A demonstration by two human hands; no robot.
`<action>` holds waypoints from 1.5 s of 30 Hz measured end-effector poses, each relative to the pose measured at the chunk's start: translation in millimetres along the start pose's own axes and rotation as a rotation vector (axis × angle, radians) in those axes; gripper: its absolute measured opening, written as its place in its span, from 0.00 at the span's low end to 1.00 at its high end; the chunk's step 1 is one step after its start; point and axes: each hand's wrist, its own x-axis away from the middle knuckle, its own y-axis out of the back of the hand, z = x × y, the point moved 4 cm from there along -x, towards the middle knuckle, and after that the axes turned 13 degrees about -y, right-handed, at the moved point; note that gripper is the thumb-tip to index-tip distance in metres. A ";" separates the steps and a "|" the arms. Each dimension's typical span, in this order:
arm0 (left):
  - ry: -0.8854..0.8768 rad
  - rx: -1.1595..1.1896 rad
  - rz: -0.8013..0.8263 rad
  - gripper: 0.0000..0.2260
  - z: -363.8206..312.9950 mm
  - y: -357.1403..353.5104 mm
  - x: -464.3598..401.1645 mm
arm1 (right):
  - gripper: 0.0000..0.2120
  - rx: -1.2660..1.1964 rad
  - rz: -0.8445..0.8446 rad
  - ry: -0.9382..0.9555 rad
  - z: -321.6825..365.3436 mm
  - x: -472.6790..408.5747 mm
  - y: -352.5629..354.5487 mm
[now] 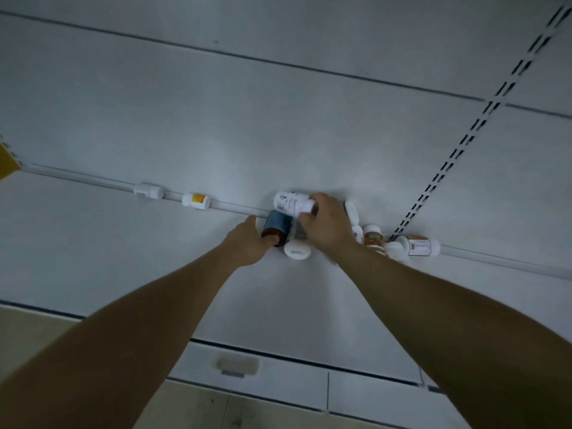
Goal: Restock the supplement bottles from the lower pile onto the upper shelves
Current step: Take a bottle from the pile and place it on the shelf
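Note:
Several supplement bottles lie in a pile at the back of a low white shelf (154,243). My right hand (325,224) grips a white bottle (291,202) with a printed label, held a little above the pile. My left hand (250,243) curls around a dark brown bottle (276,226) with a blue label that lies on its side. Between my hands lies a bottle with a white cap (297,247) facing me. More bottles lie to the right, among them an orange-labelled one (373,238) and a white one (419,246).
Two lone bottles lie along the back edge at left, a white one (148,191) and one with a yellow label (196,200). A slotted upright (470,131) runs up the back panel at right. A yellow box corner (7,162) shows at far left. Floor tiles lie below.

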 end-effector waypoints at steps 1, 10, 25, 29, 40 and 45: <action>-0.003 -0.015 -0.014 0.35 -1.6 -4.2 -7.3 | 0.16 -0.122 -0.050 -0.030 -3.8 2.4 9.7; 0.164 0.637 -0.264 0.17 -16.3 6.2 20.3 | 0.14 -0.751 -0.015 -0.309 -24.4 74.3 76.2; -0.179 1.504 -0.069 0.17 -143.7 146.0 312.6 | 0.18 -1.611 0.618 -0.501 120.9 284.6 163.1; -0.279 1.425 -0.085 0.19 -155.0 177.9 359.3 | 0.18 -1.546 0.558 -0.306 146.2 333.9 187.5; -0.579 1.322 0.011 0.21 -245.3 232.9 431.3 | 0.12 -1.468 0.301 0.020 182.8 402.9 301.6; -0.686 1.310 0.066 0.24 -301.5 232.9 445.9 | 0.11 -1.420 0.248 0.149 178.5 422.5 360.8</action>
